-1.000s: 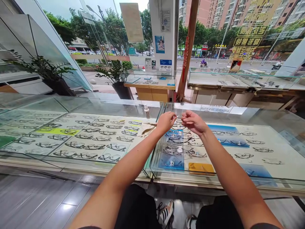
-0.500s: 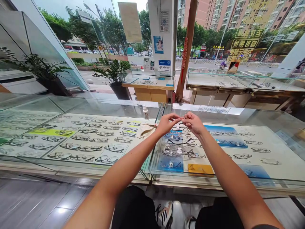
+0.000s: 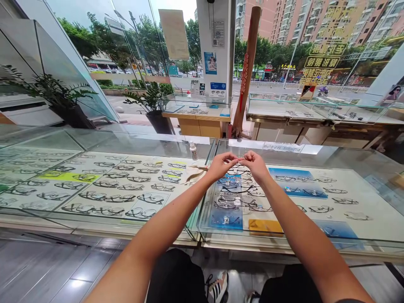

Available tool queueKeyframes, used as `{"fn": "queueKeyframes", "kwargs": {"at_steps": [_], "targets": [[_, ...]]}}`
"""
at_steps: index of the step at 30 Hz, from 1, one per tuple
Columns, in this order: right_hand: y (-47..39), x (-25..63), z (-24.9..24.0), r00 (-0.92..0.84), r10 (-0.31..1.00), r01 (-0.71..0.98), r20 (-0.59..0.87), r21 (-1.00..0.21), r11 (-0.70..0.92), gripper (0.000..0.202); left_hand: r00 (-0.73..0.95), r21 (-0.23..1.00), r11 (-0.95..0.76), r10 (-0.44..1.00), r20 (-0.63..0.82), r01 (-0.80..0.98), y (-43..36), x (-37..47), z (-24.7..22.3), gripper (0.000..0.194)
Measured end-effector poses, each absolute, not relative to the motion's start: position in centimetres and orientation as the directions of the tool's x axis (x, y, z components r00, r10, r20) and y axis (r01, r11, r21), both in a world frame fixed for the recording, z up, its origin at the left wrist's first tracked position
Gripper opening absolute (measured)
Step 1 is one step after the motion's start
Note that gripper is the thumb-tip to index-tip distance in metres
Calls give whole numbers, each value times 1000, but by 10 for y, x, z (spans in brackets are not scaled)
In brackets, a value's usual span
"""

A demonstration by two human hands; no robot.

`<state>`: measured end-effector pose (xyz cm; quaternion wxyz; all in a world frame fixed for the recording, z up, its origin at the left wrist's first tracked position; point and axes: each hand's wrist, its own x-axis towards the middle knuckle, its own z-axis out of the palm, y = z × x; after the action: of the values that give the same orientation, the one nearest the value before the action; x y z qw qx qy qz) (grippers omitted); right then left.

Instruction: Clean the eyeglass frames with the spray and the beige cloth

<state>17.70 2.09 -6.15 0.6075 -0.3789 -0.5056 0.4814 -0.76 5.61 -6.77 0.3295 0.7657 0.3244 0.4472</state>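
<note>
Above the glass display case, my left hand (image 3: 221, 166) and my right hand (image 3: 255, 165) meet fingertip to fingertip. Both are pinched closed around something too small to make out, perhaps reddish where the fingertips touch. Below them, inside the case, lie eyeglass frames (image 3: 238, 189), some on blue cards (image 3: 226, 219). Just left of my left hand a tan cloth (image 3: 193, 173) rests near the case joint, and a small white spray bottle (image 3: 193, 150) stands upright behind it.
The left case (image 3: 104, 231) holds many rows of glasses. An orange card (image 3: 265, 226) lies in the right case. Farther off are a potted plant (image 3: 154, 105), a wooden post (image 3: 248, 71) and more display counters (image 3: 202, 126). The cases' glass edges run close to my legs.
My hands stay together in nearly the same place; the right hand's fingers have curled in slightly more. The view has tilted up slightly.
</note>
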Motion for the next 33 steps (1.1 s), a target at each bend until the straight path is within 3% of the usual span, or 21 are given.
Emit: {"fn": "queueKeyframes", "kwargs": {"at_steps": [12, 19, 22, 25, 27, 33], "targets": [[20, 178, -58, -21, 973, -203, 230, -954, 221, 52, 394, 718, -626, 769, 503, 305, 47, -8, -64, 34], [24, 183, -59, -19, 981, -302, 195, -936, 180, 45, 448, 681, -650, 747, 491, 337, 49, -5, -63, 29], [29, 192, -58, 7, 985, -361, 170, -919, 161, 43, 504, 554, -684, 727, 466, 475, 65, -4, -53, 25], [35, 201, -59, 19, 990, -402, 143, -905, 138, 44, 568, 224, -664, 736, 368, 714, 89, 0, -42, 23], [38, 207, -60, 10, 992, -420, 123, -900, 116, 44, 589, 53, -631, 748, 305, 774, 106, 4, -37, 21], [41, 215, -60, -85, 992, -474, 92, -879, 41, 48, 609, -24, -622, 756, 242, 783, 138, 26, -46, 18]]}}
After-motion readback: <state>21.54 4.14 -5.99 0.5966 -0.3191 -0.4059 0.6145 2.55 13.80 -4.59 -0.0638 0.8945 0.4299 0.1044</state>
